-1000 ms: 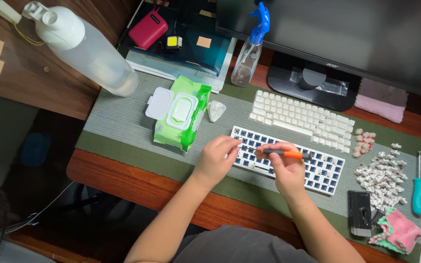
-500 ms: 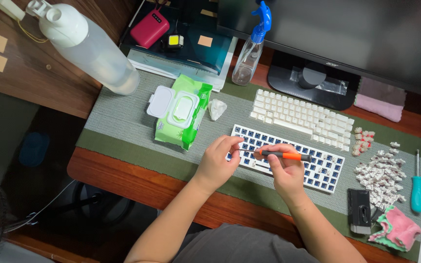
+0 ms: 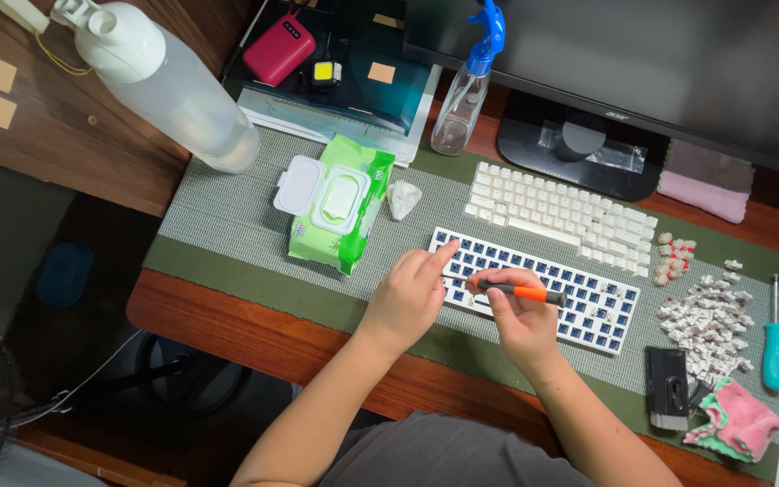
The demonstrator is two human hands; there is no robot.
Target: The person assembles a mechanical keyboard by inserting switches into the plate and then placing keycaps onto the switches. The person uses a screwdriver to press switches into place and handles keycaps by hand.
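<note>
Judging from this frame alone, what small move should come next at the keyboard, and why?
Probably lower the tip of the orange and black tool onto the bare keyboard base. The right hand holds it just above the blue sockets, and the left hand steadies the base's left end with a finger.

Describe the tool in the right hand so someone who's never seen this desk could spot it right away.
Start at the dark monitor stand and come down past the white keycap set to the stripped keyboard with blue sockets. Above it the right hand grips a slim tool with a black and orange handle; the only other screwdriver has a teal handle and lies at the far right.
</note>
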